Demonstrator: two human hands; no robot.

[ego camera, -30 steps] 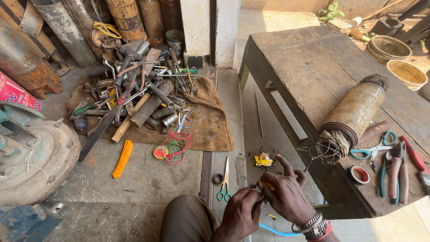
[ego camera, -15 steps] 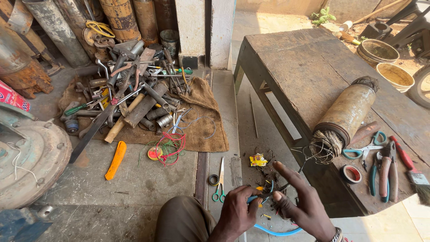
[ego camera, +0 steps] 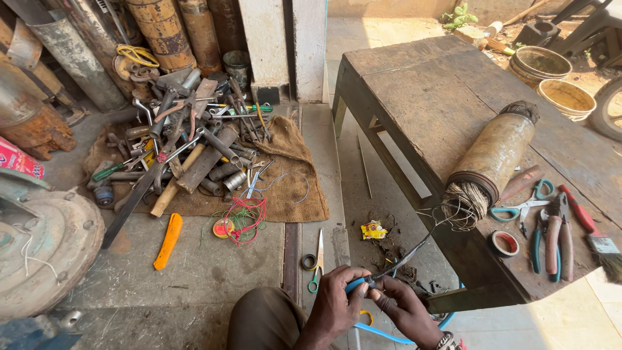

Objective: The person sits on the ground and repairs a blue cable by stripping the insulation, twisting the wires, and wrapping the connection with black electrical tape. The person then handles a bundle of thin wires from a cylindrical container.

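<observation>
Your left hand (ego camera: 337,299) and right hand (ego camera: 405,312) are both pinched shut on the blue cable (ego camera: 360,283), low in view at six o'clock. Its dark stripped end (ego camera: 405,258) runs toward one o'clock, to the frayed winding (ego camera: 461,206) on the cylinder (ego camera: 497,152). Risk: a hard pull could snag those strands and roll it off the bench (ego camera: 440,97)
</observation>
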